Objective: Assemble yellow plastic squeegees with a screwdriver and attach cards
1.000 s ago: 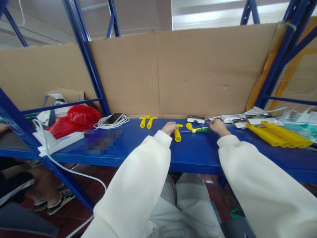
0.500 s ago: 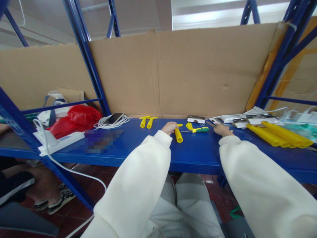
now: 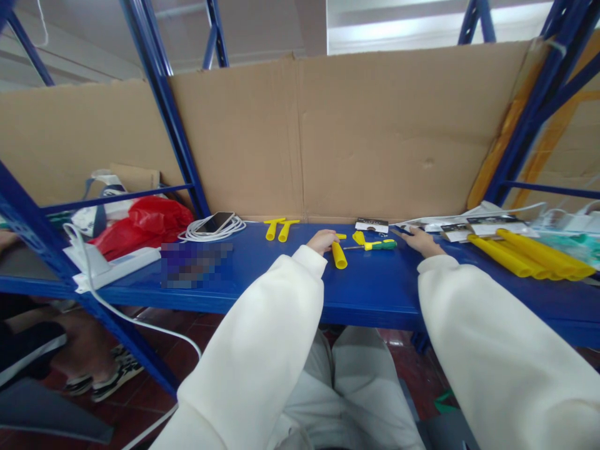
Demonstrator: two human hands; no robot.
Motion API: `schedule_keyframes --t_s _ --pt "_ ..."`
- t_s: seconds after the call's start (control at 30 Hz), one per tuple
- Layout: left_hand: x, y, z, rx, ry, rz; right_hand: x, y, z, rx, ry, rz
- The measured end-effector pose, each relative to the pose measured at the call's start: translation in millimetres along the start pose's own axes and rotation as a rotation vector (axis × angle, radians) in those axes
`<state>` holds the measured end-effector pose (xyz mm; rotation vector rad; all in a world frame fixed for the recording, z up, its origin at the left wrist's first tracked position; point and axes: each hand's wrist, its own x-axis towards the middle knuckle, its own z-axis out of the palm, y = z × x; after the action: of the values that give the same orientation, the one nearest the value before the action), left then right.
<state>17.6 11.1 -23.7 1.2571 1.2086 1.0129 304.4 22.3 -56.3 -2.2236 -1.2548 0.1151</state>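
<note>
My left hand [image 3: 322,241] is closed around a yellow T-shaped handle [image 3: 340,256], its hollow round end pointing toward me. My right hand [image 3: 424,242] rests low over the table with its fingers stretched out to the left, beside a thin dark strip [image 3: 396,231]; whether they touch it is too small to tell. Between the hands lies a screwdriver [image 3: 380,245] with a green and yellow grip, its shaft pointing left. Behind it are a small yellow piece [image 3: 359,237] and a white-and-black card [image 3: 372,225], with tiny parts near the card.
Two more yellow T-shaped handles [image 3: 284,231] lie at the back left. Several long yellow tubes [image 3: 529,255] and packets are at the right. A phone [image 3: 219,222] on a coiled white cable, a power strip [image 3: 124,269] and a red bag [image 3: 145,225] stand left. Cardboard [image 3: 365,137] walls the back.
My right hand has shifted slightly to the right and its fingers look more stretched out. The left hand still holds the yellow handle in nearly the same place.
</note>
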Motion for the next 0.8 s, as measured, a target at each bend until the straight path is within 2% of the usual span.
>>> schedule_keyframes --t_s 0.17,0.3,0.53,0.6,0.8 --pt "4.5 -3.0 -1.7 0.001 -0.012 0.017 2.1 -1.7 -3.8 0.184 0.120 0.078" --pt "6.0 -3.8 -2.4 0.017 -0.007 0.016 5.5 3.0 -4.3 0.375 0.219 0.080" --pt "4.4 -2.1 -1.5 0.056 0.010 0.029 0.1 0.4 -9.1 0.457 0.281 0.173" --pt "5.4 -3.0 -2.2 0.144 0.025 0.062 -1.0 0.3 -9.5 0.437 0.300 0.165" --pt "4.0 -5.0 -5.8 0.603 0.165 0.174 0.7 2.9 -9.7 0.264 0.298 0.065"
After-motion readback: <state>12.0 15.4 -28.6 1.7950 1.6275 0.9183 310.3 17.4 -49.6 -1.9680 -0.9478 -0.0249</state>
